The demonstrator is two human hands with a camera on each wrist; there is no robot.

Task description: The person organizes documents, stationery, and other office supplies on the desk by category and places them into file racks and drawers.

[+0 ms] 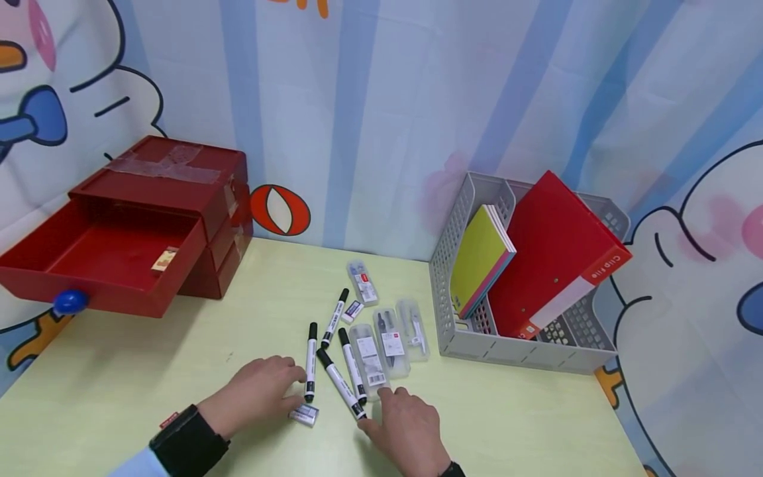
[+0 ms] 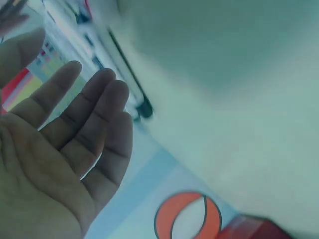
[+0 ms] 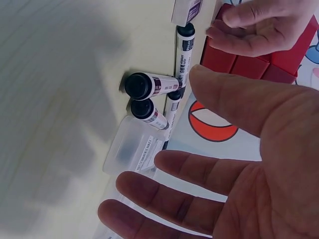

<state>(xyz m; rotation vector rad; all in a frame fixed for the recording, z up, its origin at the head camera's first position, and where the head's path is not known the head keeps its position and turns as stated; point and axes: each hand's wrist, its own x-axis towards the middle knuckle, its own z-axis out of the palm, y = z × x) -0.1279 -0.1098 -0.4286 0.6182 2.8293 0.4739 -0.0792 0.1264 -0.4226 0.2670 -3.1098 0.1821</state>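
My left hand (image 1: pixel 259 391) is over the table with relaxed fingers, its fingertips close beside an upright-lying black-and-white whiteboard marker (image 1: pixel 311 361). Just past its thumb lies a small boxed eraser (image 1: pixel 305 415). In the left wrist view the palm (image 2: pixel 45 169) is bare and the fingers are nearly straight. My right hand (image 1: pixel 411 427) has its thumb at the lower end of a slanted marker (image 1: pixel 341 383); its index finger is by a clear plastic case (image 1: pixel 369 361). The right wrist view shows that hand (image 3: pixel 279 149) spread, with nothing in it.
Two more markers, a second eraser (image 1: pixel 352 311) and several clear cases (image 1: pixel 412 331) lie behind. At left, a red drawer unit (image 1: pixel 161 179) has its top drawer (image 1: pixel 119 291) pulled out, a small item inside. At right, a grey file rack (image 1: pixel 524 351) holds notebooks and a red clip file (image 1: pixel 548 265).
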